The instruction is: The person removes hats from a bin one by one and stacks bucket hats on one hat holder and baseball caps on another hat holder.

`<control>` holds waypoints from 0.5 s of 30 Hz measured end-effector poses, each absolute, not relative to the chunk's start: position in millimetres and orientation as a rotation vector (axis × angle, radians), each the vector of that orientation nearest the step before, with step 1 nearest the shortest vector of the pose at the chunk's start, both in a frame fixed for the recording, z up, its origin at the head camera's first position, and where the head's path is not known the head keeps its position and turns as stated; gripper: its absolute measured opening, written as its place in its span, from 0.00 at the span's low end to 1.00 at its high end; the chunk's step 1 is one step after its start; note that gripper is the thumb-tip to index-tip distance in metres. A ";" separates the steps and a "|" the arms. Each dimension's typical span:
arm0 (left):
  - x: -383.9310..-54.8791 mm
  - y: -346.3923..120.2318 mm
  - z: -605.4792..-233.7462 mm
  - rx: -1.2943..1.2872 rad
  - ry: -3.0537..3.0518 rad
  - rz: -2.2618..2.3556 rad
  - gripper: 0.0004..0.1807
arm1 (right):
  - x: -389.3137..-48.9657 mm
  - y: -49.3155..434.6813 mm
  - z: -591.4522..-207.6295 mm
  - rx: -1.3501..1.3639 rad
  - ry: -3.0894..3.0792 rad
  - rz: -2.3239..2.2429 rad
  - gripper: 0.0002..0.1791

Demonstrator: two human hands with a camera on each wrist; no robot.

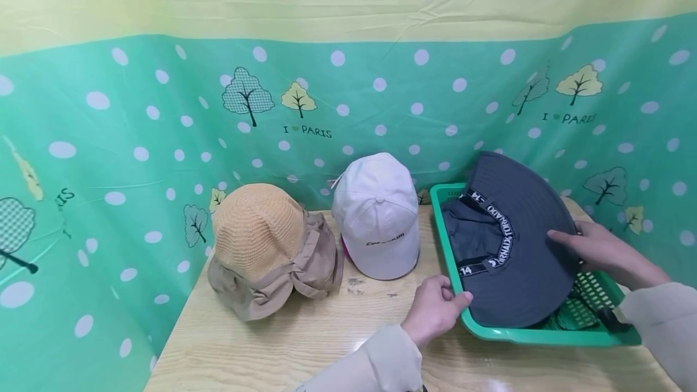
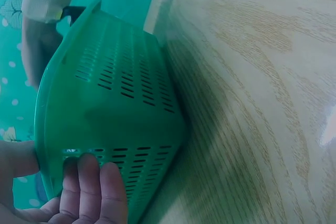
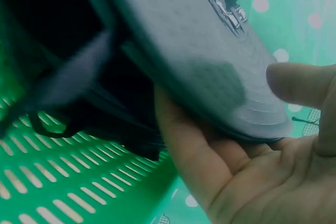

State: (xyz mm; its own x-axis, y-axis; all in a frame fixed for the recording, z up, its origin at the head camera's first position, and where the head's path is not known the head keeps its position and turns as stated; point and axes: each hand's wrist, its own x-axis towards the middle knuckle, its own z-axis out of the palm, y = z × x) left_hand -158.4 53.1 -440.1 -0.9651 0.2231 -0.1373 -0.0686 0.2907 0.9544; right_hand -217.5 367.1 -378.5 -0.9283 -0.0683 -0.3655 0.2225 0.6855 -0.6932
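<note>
A dark grey wide-brimmed hat (image 1: 536,241) lies tilted in the green plastic basket (image 1: 528,336), its inner band with white lettering facing up. My right hand (image 1: 604,250) holds the brim at its right side, thumb above and fingers beneath; the right wrist view shows those fingers (image 3: 191,150) under the brim. With my left hand (image 1: 432,310) I grip the basket's left rim near the front corner. In the left wrist view, the fingers (image 2: 89,184) are against the slotted outer wall and the thumb is over the rim. The hat hides much of the basket's inside.
A white baseball cap (image 1: 376,216) stands left of the basket. Farther left is a tan knitted hat (image 1: 258,228) over a brown fabric hat (image 1: 245,295). A dark strap or cord (image 1: 610,319) lies in the basket. Green dotted cloth (image 1: 381,107) hangs behind the wooden table (image 1: 305,343).
</note>
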 end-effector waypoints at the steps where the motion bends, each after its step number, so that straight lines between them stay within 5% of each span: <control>1: -158.3 53.2 -439.9 0.139 2.314 1.729 0.11 | -215.5 366.7 -378.9 0.110 2.548 -1.122 0.49; 15: -158.8 53.2 -440.4 0.111 2.293 1.699 0.13 | -195.9 347.4 -369.8 -0.034 2.917 -1.141 0.33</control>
State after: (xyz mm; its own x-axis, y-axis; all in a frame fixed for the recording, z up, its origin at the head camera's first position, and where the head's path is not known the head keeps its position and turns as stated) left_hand -158.8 53.2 -440.4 -0.9566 0.2284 -0.1809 -0.1066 0.3037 0.9468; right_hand -195.9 347.4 -369.8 -0.9997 -0.0234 -0.0002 -0.0171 0.7343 -0.6786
